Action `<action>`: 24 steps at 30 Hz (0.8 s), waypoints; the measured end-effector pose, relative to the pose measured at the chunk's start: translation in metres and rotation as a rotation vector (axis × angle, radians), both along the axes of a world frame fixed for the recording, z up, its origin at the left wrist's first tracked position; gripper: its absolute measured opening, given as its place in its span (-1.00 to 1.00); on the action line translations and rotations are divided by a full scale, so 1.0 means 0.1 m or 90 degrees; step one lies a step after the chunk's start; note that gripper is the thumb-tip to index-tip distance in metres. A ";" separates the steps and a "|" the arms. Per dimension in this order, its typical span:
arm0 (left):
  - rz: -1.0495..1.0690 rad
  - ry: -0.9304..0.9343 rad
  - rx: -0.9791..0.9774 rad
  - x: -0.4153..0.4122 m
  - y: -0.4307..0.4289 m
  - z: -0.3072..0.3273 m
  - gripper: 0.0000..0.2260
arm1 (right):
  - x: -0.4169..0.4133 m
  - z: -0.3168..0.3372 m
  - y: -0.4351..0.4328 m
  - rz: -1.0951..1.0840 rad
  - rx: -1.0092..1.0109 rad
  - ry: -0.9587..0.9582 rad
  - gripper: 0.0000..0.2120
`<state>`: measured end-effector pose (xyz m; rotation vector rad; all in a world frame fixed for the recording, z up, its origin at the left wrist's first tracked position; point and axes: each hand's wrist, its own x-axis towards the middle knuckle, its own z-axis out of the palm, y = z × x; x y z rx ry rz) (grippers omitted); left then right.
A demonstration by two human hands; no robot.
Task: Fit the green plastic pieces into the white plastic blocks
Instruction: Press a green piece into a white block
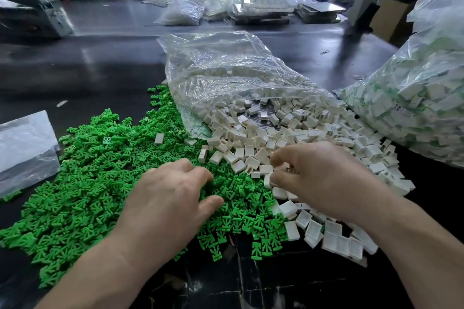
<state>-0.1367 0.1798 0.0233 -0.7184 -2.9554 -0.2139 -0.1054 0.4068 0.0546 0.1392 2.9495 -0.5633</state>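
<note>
Lying flat at the far left is a small clear bag (25, 143). Next to it, a big pile of green pieces (88, 183) covers part of the dark table (100, 70). The left hand (170, 198) rests on this pile, near its right side. Its fingers are bent down into the green pieces and the thumb sticks out. I cannot tell if it has hold of one.

In the middle, farther back, an open bag (226, 70) lies on its side. The white blocks (288, 128) spill out of it and touch the green pile. The right hand (326, 178) is over the near edge of the white blocks. Its fingers are curled in tight and pinch one of them at the tips. At the far right, a big full bag (426, 95) sits just beside the white blocks.
</note>
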 end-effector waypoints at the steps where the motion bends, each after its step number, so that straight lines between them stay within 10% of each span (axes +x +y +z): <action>1: -0.011 0.012 0.013 0.00 0.01 0.00 -0.58 | 0.00 0.02 -0.02 0.008 0.031 -0.024 -0.73; 15: -0.032 0.059 0.188 -0.01 0.06 -0.02 -0.91 | -0.06 -0.13 0.00 0.072 0.129 0.044 -0.84; 24: -0.014 -0.315 0.733 0.06 0.07 0.04 -0.90 | -0.05 -0.07 -0.07 -0.064 -0.790 -0.076 -0.87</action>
